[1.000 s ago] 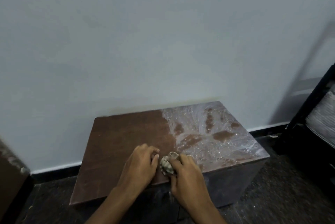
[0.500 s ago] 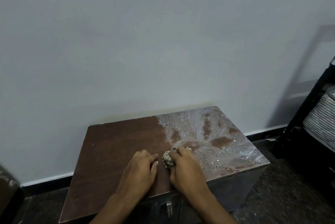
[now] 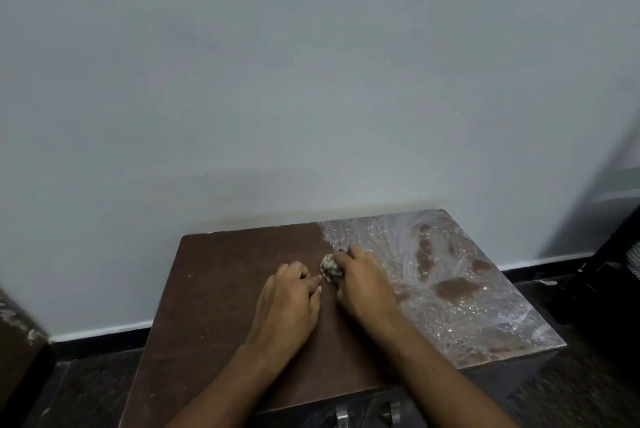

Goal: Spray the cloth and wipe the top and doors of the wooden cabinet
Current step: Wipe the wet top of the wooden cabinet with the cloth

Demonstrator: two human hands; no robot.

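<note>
Since the earlier frames, both hands and the wad have travelled farther across the top, toward the wall. Right hand is clenched around a small crumpled grey-white cloth, pressing it onto the dark brown wooden cabinet top at the boundary between the clean left half and the whitish smeared film covering the right half. Left hand lies flat on the clean wood just left of the cloth, fingers loosely curled, grasping nothing; its fingertips are just beside the wad. Two metal door handles show at the near edge below the top. Pale grey wall stands behind the cabinet; dark floor surrounds it.
</note>
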